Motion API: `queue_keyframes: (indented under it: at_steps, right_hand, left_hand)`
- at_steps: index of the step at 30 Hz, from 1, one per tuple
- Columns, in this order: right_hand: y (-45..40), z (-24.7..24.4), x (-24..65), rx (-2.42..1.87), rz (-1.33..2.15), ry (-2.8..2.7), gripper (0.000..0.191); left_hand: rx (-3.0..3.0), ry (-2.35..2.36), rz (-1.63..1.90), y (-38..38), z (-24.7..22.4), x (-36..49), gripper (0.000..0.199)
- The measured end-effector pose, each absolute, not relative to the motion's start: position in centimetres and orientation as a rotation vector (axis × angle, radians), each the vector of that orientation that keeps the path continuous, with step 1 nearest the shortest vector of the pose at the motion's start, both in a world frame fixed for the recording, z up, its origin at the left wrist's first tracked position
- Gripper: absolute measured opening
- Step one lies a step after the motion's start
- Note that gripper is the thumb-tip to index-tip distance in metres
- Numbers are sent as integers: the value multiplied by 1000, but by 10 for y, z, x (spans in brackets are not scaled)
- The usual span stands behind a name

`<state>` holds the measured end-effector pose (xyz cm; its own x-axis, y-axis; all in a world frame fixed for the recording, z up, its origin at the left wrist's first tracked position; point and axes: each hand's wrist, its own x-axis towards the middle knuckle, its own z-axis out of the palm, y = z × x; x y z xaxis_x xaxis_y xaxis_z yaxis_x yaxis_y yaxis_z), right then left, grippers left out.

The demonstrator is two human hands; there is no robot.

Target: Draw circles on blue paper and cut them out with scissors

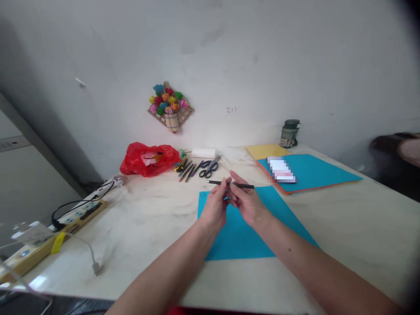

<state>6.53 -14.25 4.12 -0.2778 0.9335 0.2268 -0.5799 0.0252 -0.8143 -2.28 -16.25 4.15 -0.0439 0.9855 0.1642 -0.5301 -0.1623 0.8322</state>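
A black pen (245, 186) is held level between my two hands, its silver tip pointing left. My left hand (215, 201) pinches it near the tip end. Farther along the barrel, my right hand (246, 200) has its fingers closed round it. Both hands are over a blue sheet of paper (243, 243), which lies flat on the table. A small circle is drawn in that sheet's top left corner.
Beyond my hands lie scissors (208, 169), several pens (188, 169), a white roll (203, 153) and a red plastic bag (147, 159). At right, a phone (281, 169) rests on stacked coloured paper (323, 170), near a green bottle (289, 133). Power strips (78, 214) line the left edge.
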Motion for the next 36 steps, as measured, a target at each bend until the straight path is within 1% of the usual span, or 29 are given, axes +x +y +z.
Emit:
queue_keyframes:
  at_steps: [2,4,7,10,12,14,16,18,20,22,27,31,34,36]
  right_hand:
    - [-137,39,64,-537,1488,-1058,42]
    - [-131,40,67,-604,1384,-1114,35]
    - [-120,45,82,-662,1319,-1112,34]
    - [-109,53,100,-675,1242,-1060,28]
    - [-102,56,110,-677,1137,-1029,22]
    - [-96,56,116,-669,1070,-1005,20]
    - [-93,55,119,-680,1086,-1010,18]
    - [-92,53,120,-721,1175,-1056,20]
    - [-94,53,119,-771,1249,-1129,29]
    - [-96,52,118,-810,1246,-1222,32]
    - [-99,33,110,-917,1050,-1302,25]
    - [-102,6,102,-1039,1127,-1291,29]
    - [-105,-4,100,-1082,1116,-1358,27]
    - [-106,-4,100,-1089,1087,-1361,25]
  left_hand:
    - [955,738,1542,-162,37,-15,36]
    - [1063,835,1520,-160,34,-15,38]
    - [1453,1088,1370,-157,31,-25,42]
    - [2110,1320,1019,-156,25,-35,50]
    - [2470,1319,695,-159,20,-38,59]
    - [2654,1271,421,-163,16,-39,66]
    - [2726,1232,255,-168,13,-42,68]
    - [2766,1207,190,-175,12,-51,68]
    - [2796,1192,166,-186,13,-67,67]
    - [2816,1169,141,-199,15,-87,66]
    - [2830,1188,87,-229,26,-122,67]
    - [2831,1253,133,-222,31,-109,63]
    - [2860,1143,202,-200,24,-90,70]
    - [2837,1103,219,-185,17,-82,71]
